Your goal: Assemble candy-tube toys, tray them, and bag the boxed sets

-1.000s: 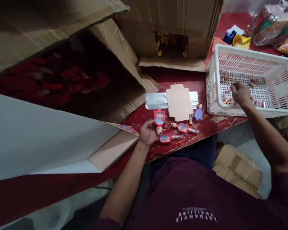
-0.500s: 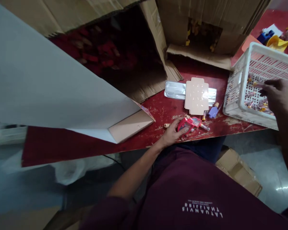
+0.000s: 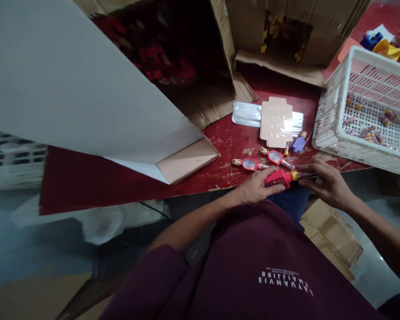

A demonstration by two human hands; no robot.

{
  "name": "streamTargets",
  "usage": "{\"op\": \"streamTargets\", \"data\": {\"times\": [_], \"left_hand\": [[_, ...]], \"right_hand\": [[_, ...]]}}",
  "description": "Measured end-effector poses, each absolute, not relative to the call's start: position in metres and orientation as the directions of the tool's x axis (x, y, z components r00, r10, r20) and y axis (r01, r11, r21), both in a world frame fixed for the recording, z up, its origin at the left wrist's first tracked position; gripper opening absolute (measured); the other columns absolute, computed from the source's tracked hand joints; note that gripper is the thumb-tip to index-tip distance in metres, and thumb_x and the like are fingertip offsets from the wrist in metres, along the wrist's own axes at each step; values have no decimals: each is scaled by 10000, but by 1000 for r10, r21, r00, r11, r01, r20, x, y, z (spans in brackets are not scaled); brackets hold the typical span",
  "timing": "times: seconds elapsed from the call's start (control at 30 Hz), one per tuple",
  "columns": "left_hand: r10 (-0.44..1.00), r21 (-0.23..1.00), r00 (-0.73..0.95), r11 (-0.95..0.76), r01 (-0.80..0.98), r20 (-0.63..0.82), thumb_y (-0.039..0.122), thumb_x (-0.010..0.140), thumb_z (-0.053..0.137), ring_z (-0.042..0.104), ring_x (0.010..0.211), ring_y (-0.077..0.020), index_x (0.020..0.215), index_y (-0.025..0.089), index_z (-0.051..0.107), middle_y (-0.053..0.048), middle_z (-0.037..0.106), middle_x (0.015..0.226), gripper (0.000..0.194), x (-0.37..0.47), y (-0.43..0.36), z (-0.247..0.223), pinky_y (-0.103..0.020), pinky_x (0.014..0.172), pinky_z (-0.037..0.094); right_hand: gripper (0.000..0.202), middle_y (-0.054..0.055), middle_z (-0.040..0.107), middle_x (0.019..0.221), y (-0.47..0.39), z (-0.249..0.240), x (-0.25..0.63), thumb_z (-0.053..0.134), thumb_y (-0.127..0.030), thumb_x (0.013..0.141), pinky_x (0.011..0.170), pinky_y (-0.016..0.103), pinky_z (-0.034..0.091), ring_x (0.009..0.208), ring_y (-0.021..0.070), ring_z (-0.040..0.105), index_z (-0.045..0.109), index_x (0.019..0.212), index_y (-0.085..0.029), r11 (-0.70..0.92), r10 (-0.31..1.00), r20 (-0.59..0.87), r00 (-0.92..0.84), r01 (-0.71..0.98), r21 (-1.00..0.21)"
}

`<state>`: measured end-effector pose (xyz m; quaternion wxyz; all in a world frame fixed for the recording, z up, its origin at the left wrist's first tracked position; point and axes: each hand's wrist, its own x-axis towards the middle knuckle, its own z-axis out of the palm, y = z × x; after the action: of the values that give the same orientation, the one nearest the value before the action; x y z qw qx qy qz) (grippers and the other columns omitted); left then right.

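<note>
My left hand [image 3: 257, 186] is closed around a red plastic toy body [image 3: 277, 179] at the table's front edge. Against its right end, my right hand [image 3: 326, 182] pinches a clear tube with a yellow cap [image 3: 299, 176]. The yellow end meets the red body; whether it sits inside, I cannot tell. Just behind lie two red toys, a left one [image 3: 250, 164] and a right one [image 3: 275, 156], each with a tan end and a clear tube. A purple toy body [image 3: 298, 144] rests farther back, near another yellow-ended tube [image 3: 286, 149].
A flat cardboard cutout [image 3: 277, 122] lies over silver packs [image 3: 246, 114]. At right stands a white crate [image 3: 342, 133] holding several tubes. Open cartons, one with red pieces [image 3: 153, 58] and one with yellow pieces [image 3: 276, 31], line the back. A large white panel [image 3: 103, 89] fills the left.
My right hand has come out of the crate with a tube and brought it to the red toy body. My left hand has moved slightly right with that body, showing the two red toys behind.
</note>
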<state>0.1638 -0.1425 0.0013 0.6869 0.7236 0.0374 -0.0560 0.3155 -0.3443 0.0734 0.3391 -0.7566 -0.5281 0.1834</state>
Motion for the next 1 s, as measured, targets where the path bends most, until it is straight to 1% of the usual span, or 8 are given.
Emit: {"op": "streamTargets", "data": {"times": [0.33, 0.47, 0.63, 0.7, 0.77, 0.83, 0.9, 1.0], "left_hand": [[-133, 952, 984, -297, 77, -121, 520, 918, 630, 635, 859, -207, 1163, 177, 593, -65, 684, 985, 424, 147, -132, 7, -334, 780, 487], [-194, 909, 968, -411, 65, -157, 540, 956, 584, 661, 855, -219, 1153, 167, 597, -75, 704, 974, 422, 145, -134, 3, -336, 765, 504], [-238, 725, 949, -688, -16, -205, 452, 983, 571, 688, 1004, -270, 1260, 161, 572, -116, 708, 1141, 402, 144, -140, 8, -370, 812, 528], [-301, 633, 928, -767, -98, -221, 349, 963, 596, 688, 1018, -267, 1257, 167, 578, -112, 696, 1186, 346, 144, -141, 12, -344, 775, 523], [-350, 586, 909, -794, -160, -227, 269, 928, 617, 681, 1034, -263, 1241, 175, 590, -106, 685, 1220, 327, 147, -139, 13, -319, 751, 508], [-352, 636, 908, -760, -135, -227, 282, 930, 613, 677, 1014, -253, 1209, 177, 608, -99, 697, 1181, 298, 151, -135, 10, -312, 753, 495], [-330, 768, 916, -639, -39, -227, 375, 947, 605, 674, 946, -234, 1164, 172, 628, -90, 712, 1081, 298, 156, -128, 4, -316, 764, 489], [-376, 920, 904, -390, 44, -203, 514, 920, 628, 651, 831, -203, 1098, 167, 648, -69, 709, 957, 390, 162, -119, 0, -307, 740, 481]], "right_hand": [[256, 87, 672, 998, -343, 62, 301, 633, -232, 990, 731, 288, 554, 868, 179, 665, 644, 1244, -198, -40, 980, 113, 164, 717, -696], [241, 82, 676, 939, -349, 60, 295, 640, -265, 987, 691, 279, 532, 798, 164, 647, 672, 1209, -177, -105, 976, 48, 212, 650, -752], [364, 49, 699, 796, -353, 46, 282, 661, -515, 941, 547, 253, 466, 629, 137, 612, 698, 1013, -160, -543, 814, -469, 343, 161, -824], [492, -24, 539, 530, -355, 37, 278, 572, -650, 939, 403, 241, 341, 416, 104, 437, 629, 817, -177, -699, 671, -703, 235, -115, -705], [577, -68, 382, 423, -357, 30, 275, 460, -725, 951, 344, 242, 238, 334, 87, 282, 530, 705, -208, -773, 580, -802, 141, -214, -597], [579, -36, 471, 488, -358, 28, 276, 431, -708, 974, 372, 242, 290, 374, 95, 352, 564, 738, -197, -748, 634, -739, 230, -62, -661], [506, 35, 629, 689, -359, 31, 278, 500, -643, 983, 490, 257, 419, 538, 131, 527, 671, 914, -172, -584, 801, -473, 366, 307, -751], [366, 78, 668, 790, -360, 37, 280, 588, -502, 988, 612, 291, 472, 684, 173, 590, 722, 1086, -176, -272, 954, -82, 287, 726, -632]]}}
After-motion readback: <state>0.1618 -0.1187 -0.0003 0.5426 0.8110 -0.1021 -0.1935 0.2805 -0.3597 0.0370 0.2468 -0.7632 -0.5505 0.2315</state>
